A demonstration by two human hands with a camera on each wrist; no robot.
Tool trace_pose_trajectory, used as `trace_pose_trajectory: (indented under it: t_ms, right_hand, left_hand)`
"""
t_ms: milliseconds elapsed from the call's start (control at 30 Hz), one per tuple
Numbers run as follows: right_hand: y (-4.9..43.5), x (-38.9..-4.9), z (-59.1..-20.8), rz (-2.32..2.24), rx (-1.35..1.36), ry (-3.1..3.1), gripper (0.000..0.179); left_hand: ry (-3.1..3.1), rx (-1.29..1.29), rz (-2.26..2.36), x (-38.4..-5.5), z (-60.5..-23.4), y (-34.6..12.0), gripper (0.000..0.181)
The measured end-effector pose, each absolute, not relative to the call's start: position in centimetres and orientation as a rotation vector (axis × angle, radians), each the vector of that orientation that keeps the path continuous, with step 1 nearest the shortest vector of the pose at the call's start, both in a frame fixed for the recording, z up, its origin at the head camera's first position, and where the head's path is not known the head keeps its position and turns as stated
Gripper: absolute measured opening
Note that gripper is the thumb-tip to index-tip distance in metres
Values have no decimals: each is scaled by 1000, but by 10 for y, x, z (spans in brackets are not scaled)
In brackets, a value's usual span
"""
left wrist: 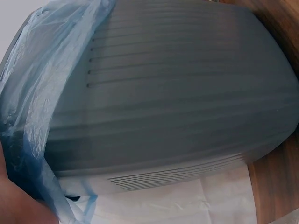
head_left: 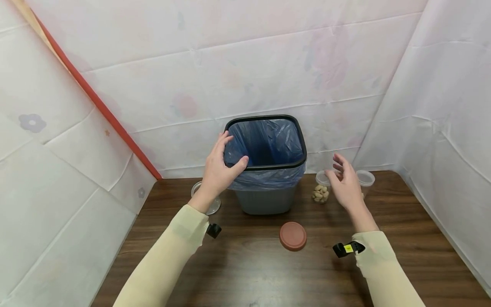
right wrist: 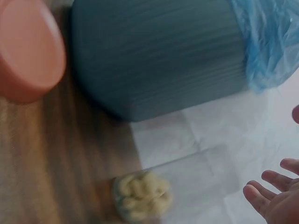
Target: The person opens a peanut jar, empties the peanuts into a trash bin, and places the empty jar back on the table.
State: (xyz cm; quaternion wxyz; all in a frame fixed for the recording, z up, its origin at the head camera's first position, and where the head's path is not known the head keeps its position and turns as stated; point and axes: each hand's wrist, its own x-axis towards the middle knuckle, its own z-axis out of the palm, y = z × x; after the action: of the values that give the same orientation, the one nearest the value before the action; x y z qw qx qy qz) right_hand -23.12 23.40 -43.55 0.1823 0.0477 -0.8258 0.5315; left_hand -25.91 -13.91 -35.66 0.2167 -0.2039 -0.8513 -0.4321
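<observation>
One dark brown wood-grain table (head_left: 249, 273) bore glare near its front. One round, reddish-brown disc (head_left: 293, 236) lay flat on it. One clear, round container (head_left: 215, 207) stood at left, partly hidden. White creased sheeting (head_left: 230, 76) with faint pastel prints hung behind. One long red strip (head_left: 103, 108) slanted down the left corner.

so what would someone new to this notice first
Probably the big grey bin with its blue liner, standing toward the back of the wooden table. Next, the reddish round lid lying in front of it. The left hand is at the bin's left side; the right hand is beside a clear container of pale nut-like pieces.
</observation>
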Motion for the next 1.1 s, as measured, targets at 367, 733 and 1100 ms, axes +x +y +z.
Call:
trace_pose_trajectory:
  t_ms: [367,733,1100]
  right_hand:
    - [246,-232,-477,1515,112,-2433,91]
    - [247,-239,-508,1510,54,-2556,97]
    - [244,-241,-523,1568,-23,-2624,88]
  left_hand:
    - [-2348,-561,-1216,-259,-356,-137,88]
    - [-2344,-562,-1213,-259,-357,-138,87]
    - [-2343,-556,-1224,-258,-356,-137,86]
